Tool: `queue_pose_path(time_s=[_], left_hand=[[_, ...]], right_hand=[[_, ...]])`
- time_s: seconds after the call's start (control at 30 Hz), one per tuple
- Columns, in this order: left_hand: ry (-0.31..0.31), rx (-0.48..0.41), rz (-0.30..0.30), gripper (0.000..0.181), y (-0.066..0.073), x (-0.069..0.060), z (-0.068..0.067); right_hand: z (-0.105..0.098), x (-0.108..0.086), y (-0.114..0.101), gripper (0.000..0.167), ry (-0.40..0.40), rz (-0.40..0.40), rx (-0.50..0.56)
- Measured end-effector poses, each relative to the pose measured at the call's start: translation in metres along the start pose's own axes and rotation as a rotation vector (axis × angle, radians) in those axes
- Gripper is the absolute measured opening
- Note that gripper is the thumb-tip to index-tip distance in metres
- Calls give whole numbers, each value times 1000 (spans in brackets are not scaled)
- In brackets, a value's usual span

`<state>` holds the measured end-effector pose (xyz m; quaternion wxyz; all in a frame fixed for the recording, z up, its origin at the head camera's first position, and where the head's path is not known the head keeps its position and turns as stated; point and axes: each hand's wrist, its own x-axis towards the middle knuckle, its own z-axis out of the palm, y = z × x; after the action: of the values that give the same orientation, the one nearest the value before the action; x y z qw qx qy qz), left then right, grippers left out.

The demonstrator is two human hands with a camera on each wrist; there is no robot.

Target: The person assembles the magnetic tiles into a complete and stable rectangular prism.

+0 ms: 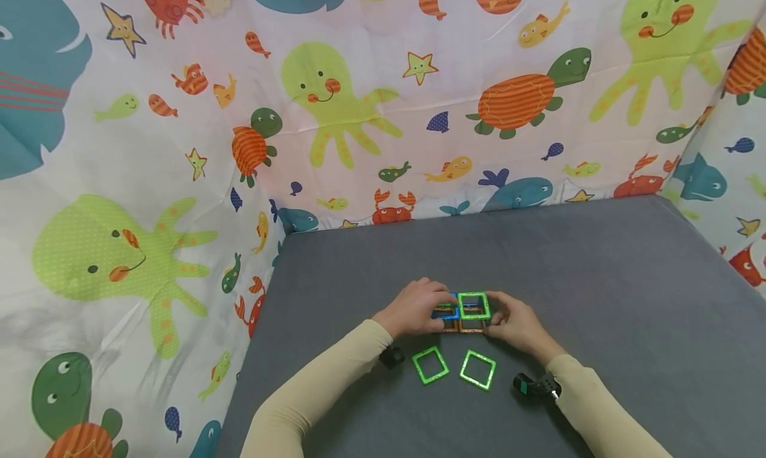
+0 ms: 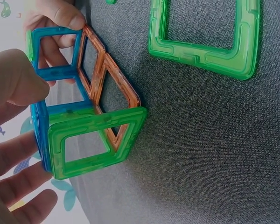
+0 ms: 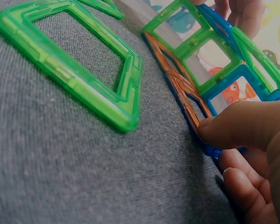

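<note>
A box-like frame of square see-through tiles stands on the cloth, with orange tiles [image 2: 123, 80] low down, a green tile [image 2: 98, 121] at one end and blue tiles [image 2: 58, 72] along another side. On its upper right lies a green tile [image 1: 474, 317]. My left hand [image 1: 419, 306] grips the left end, thumb and fingers around the blue tiles. At the right end my right hand [image 1: 519, 322] holds the frame, its thumb [image 3: 224, 128] on an orange tile's edge and its other fingers bent beneath. Its fingertips' contact is partly hidden.
Two loose green tiles, a left one [image 1: 430, 365] and a right one [image 1: 478, 370], lie flat on the grey cloth [image 1: 371, 265] on the near side of the frame. A sea-animal curtain [image 1: 371, 172] rises behind the cloth and at both sides.
</note>
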<state>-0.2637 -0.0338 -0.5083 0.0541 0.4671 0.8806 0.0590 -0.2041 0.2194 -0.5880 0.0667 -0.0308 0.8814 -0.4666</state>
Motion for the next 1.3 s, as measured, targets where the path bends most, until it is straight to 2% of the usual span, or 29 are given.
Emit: queue_pose_path(time_s=[0.43,0.67,0.9,1.3], left_hand=[[24,-12,0,44,-1,-3,4],[33,-95,-31,47,-2,-9,1],[28,-113,-62,56,-1,-15,1],[0,-158,-87,51,-4,-14,1]], right_hand=[[1,-2,-4,78,5,7,9],[1,-1,-4,76,-1,10,8],[-1,0,-3,78,-4,-3,16],[-1,-1,-3,76,-6,-14,6]])
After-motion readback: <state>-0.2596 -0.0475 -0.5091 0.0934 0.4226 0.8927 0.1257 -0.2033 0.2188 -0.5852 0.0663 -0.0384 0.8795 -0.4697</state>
